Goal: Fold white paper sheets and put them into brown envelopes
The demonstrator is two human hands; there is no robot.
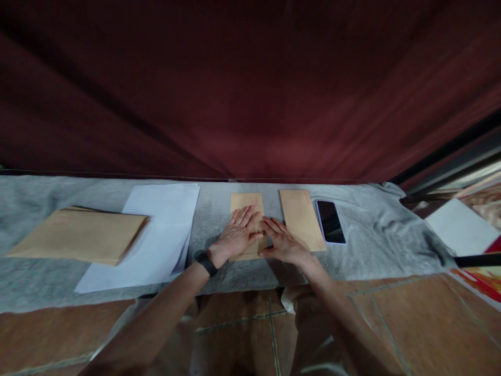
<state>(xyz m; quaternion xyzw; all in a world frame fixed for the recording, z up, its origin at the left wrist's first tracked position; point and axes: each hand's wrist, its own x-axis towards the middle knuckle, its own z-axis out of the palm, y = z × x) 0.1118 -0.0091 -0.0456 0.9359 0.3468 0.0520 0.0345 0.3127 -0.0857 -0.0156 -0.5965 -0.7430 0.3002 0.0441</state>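
Note:
A brown paper envelope [246,200] lies upright in front of me on a grey cloth. Flat across its middle rests my left hand [238,230], fingers stretched out, with a dark band on the wrist. My right hand [284,241] has its fingers extended and its fingertips at the envelope's right edge. Part of the envelope is hidden under both hands. Just right of it, another brown envelope [303,216] lies partly behind my right hand.
The grey cloth [371,224] covers a long narrow surface. A phone [331,222] lies right of the envelopes. At left, a stack of brown envelopes [82,235] overlaps white paper sheets [164,209]. A dark red curtain [250,104] hangs behind; floor tiles [430,313] show below.

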